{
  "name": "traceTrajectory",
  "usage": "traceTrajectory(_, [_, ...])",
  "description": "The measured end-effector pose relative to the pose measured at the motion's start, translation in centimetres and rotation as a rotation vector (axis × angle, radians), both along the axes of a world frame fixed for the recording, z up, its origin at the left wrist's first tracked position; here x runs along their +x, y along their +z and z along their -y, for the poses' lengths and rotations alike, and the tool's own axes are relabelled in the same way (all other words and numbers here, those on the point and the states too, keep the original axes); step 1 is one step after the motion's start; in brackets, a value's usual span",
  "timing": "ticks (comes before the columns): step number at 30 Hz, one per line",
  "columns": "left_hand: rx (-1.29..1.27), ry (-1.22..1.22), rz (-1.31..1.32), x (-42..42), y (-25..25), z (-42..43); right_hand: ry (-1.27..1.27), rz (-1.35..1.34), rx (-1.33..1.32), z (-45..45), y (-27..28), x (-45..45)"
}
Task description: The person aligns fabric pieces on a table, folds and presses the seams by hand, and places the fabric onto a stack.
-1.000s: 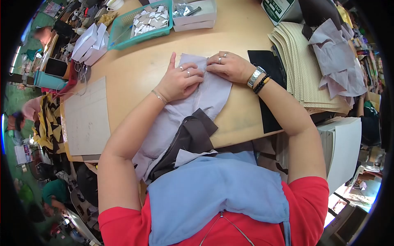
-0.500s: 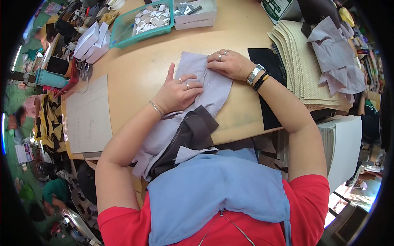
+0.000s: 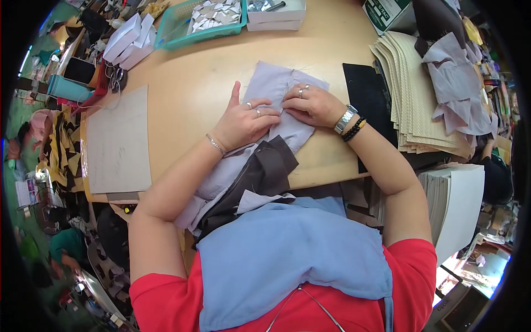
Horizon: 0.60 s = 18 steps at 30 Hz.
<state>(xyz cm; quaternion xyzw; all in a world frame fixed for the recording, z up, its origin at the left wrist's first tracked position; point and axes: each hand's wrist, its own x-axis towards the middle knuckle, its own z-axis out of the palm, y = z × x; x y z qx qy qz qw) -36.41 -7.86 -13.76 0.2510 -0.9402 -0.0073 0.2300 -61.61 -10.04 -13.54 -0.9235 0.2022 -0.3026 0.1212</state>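
While the lilac cloth [image 3: 265, 83] lies on the table [image 3: 193, 83] beneath both hands, its near part bunched toward the wearer's body, uneven pressure could skew the seam-like line [image 3: 290, 82] running lengthwise along it. The left hand [image 3: 243, 122] has its fingers curled onto the fabric, thumb raised clear; the right hand [image 3: 314, 105] bends its fingertips down beside that line (whether either pinches the cloth, I cannot tell). Dark fabric [image 3: 276, 163] overlapping the near part could drag it sideways, and any rumple trapped underneath might set as a crease.
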Motion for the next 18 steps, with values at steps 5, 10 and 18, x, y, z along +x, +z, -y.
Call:
traceTrajectory(5, [0.002, -0.037, -0.015, 0.0, 0.0, -0.1, 0.009, -0.062, -0.017, -0.1, 0.1, -0.1])
traceTrajectory(10, [0.333, 0.156, -0.019, -0.1, 1.5, -1.1, 0.022, -0.087, 0.004, 0.0, 0.9, 0.2])
traceTrajectory(18, [0.44, 0.256, -0.039, 0.2, 0.6, -1.5, 0.047, -0.132, -0.004, -0.4, 1.4, 1.4])
